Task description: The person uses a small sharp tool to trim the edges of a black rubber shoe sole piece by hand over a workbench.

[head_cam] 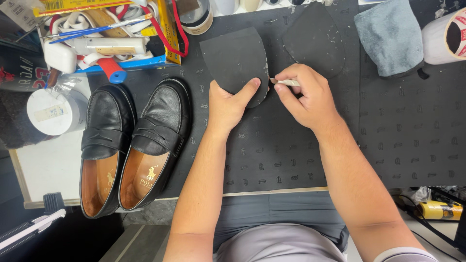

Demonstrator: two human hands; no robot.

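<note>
From the head view, looking straight down: the left hand (228, 104) presses flat on the lower end of a dark sole piece (236, 60), thumb stretched across its rounded tip — pinning it, it seems, so it can't slide on the black rubber sheet (388, 140) that covers the counter. The right hand (308, 94) comes in just beside it, its fingers (284, 88) pinched on a slim white marker (289, 82) whose tip sits at the piece's right edge — held low and close, the way you would to trace an outline. The tip itself is half hidden by the thumb, so I can't tell whether it touches.

A second dark sole piece (314, 39) lies near the counter's far edge, apart from the first. A pair of black loafers (133, 145) rests at the left side, toes pointing away. A grey cloth (391, 36) sits at the far right corner, beside a white roll (449, 36) cut off by the frame. The cluttered tray (111, 34) at the far left corner is a jumble — hard to sort out. The white tub (53, 111) is partly hidden.
</note>
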